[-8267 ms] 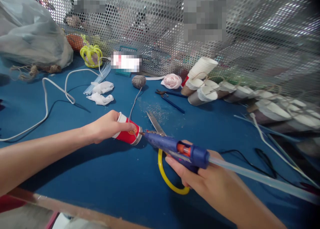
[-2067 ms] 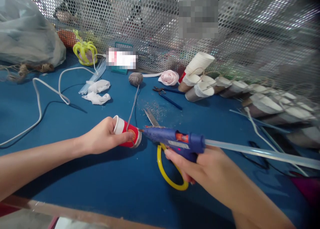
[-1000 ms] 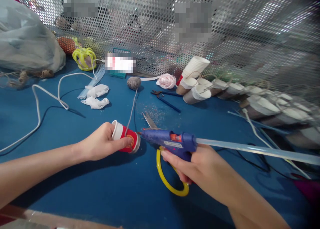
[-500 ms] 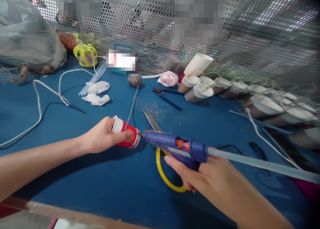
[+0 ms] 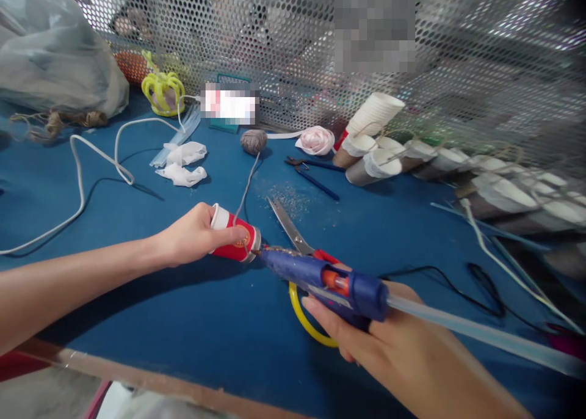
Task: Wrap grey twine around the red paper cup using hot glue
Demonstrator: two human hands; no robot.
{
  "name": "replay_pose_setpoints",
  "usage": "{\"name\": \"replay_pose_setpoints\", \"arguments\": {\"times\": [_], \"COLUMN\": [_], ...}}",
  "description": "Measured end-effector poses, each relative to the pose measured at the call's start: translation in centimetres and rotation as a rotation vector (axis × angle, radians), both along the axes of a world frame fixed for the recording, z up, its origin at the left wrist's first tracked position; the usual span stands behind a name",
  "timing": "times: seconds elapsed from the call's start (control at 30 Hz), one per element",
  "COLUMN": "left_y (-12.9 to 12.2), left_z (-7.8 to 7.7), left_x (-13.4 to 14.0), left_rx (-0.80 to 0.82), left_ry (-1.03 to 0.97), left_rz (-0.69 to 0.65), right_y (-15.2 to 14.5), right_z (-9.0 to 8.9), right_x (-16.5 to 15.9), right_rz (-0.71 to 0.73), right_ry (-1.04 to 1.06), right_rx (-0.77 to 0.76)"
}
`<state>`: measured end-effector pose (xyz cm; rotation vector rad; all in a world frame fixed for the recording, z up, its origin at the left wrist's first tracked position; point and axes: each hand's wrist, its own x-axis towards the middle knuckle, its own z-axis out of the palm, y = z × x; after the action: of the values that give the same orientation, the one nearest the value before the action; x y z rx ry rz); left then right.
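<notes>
My left hand (image 5: 190, 236) is closed round a red and white paper cup (image 5: 233, 243) tipped on its side, its thumb pressed on the printed emblem. A strand of grey yarn (image 5: 248, 187) runs from a small ball (image 5: 253, 142) down across the cup. In my right hand (image 5: 361, 339) is a blue glue gun (image 5: 311, 272), a long clear glue stick (image 5: 476, 330) jutting from its back. The nozzle is at the cup's base rim; whether it touches I cannot tell. Scissors (image 5: 288, 225) with a yellow handle loop lie partly hidden under the gun.
Blue-handled pliers (image 5: 315, 178) lie beyond the scissors. Wrapped cups (image 5: 375, 165) and a white cup stack (image 5: 375, 113) line the right back. A pink ribbon roll (image 5: 315, 140), crumpled white pieces (image 5: 183, 162), a white cable (image 5: 80, 181) and a perforated metal screen (image 5: 284, 52) are behind.
The view has shifted slightly. The glue gun's nozzle has moved a little along the cup's base rim, toward its lower side. Both hands keep their holds.
</notes>
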<state>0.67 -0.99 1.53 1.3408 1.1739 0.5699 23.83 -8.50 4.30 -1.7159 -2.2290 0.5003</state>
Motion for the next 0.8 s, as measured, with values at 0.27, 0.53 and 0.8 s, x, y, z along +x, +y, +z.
{"name": "replay_pose_setpoints", "arguments": {"times": [0.27, 0.53, 0.8], "left_y": [-0.1, -0.4, -0.7], "left_z": [-0.1, 0.0, -0.2], "left_x": [-0.1, -0.1, -0.3], "left_rx": [0.011, 0.104, 0.139], "left_ry": [-0.013, 0.001, 0.057], "left_rz": [-0.026, -0.097, -0.133], "right_y": [0.8, 2.2, 3.3], "right_z": [0.7, 1.4, 2.1], "right_x": [-0.2, -0.6, -1.1], "right_rz": [0.051, -0.006, -0.052], "right_ry": [-0.014, 0.042, 0.111], "right_rx": [-0.061, -0.176, -0.371]}}
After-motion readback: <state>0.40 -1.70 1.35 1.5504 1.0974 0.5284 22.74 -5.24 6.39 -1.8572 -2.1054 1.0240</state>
